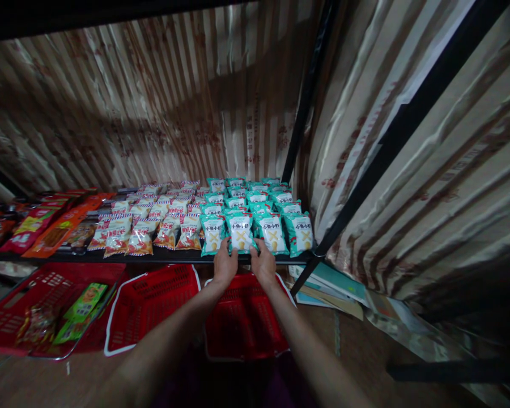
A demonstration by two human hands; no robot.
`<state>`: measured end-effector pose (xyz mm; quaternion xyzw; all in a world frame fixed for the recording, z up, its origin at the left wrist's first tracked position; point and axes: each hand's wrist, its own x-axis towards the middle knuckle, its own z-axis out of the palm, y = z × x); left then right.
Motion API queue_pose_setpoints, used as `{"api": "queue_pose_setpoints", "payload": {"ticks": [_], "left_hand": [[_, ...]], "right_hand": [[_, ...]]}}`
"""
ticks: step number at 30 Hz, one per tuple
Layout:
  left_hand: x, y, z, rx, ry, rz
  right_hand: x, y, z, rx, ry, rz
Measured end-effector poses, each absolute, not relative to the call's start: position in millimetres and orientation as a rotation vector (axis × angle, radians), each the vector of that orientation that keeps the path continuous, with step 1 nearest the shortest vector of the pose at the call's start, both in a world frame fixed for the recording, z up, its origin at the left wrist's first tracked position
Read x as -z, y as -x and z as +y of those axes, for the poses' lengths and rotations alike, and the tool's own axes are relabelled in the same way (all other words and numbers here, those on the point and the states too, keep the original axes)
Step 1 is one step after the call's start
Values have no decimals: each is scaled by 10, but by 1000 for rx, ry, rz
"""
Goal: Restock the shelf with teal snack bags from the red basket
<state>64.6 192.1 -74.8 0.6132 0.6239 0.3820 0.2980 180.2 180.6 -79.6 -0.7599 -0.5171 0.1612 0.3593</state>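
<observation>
A teal-and-white snack bag (241, 231) stands in the front row on the black shelf, tilted back against the bags behind it. My left hand (225, 265) has its fingers on the bag's lower left edge. On the lower right edge of the same bag are the fingers of my right hand (263, 263), so the bag sits between them. Matching teal bags flank it: one on the left (213, 233) and one on the right (272, 232). Some fingertips are hidden behind the bag.
White-and-orange snack bags (142, 235) fill the shelf to the left, then orange packets (63, 226). Below the shelf edge (136, 256) stand red baskets (153, 306) (246, 328); a third basket (8, 317) holds green packets. A black post (348, 198) rises at right.
</observation>
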Motion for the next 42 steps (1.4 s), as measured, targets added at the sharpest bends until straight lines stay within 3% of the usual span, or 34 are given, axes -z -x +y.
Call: {"api": "queue_pose_setpoints", "payload": {"ticks": [10,21,42], "left_hand": [[616,-725,1878,-1053,-1663,1679],[605,-763,2046,-993,-1663,1698],[470,-805,2103,-866,-1683,1706]], "right_hand": [[691,-1742,1774,-382,2164,-1427],[738,-1753,1808,-476,2037,-1435],[737,-1793,1845,-280,2131,-1607]]}}
